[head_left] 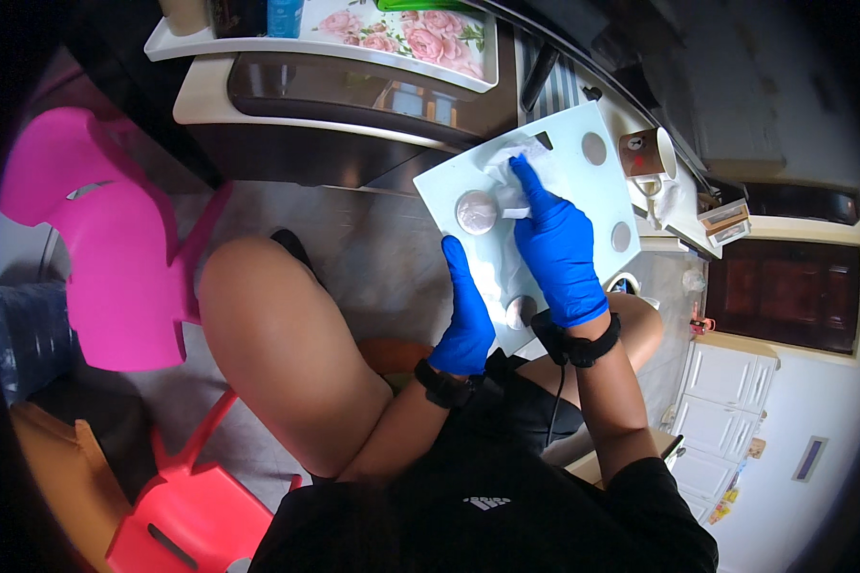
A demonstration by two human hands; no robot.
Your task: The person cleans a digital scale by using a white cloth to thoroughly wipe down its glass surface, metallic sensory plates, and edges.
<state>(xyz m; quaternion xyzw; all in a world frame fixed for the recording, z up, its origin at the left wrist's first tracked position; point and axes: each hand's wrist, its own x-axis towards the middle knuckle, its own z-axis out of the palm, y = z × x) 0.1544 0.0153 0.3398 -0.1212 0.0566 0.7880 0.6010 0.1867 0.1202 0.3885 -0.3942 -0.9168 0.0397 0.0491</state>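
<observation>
A glass bathroom scale (pixel 580 208), pale blue-white with round metallic discs near its corners, is held tilted above my lap. My left hand (pixel 466 308), in a blue glove, supports its lower left edge, the thumb along the rim and the other fingers hidden beneath. On the scale's surface, my right hand (pixel 555 251), also in a blue glove, presses a crumpled white wipe (pixel 519 172), with the index finger extended over it. Both wrists carry black bands.
Ahead stands a cabinet with a white floral tray (pixel 401 61) on top. A brown-and-white mug (pixel 645 154) stands beyond the scale's right edge. A pink plastic chair (pixel 125 265) and a red plastic chair (pixel 193 523) are at the left.
</observation>
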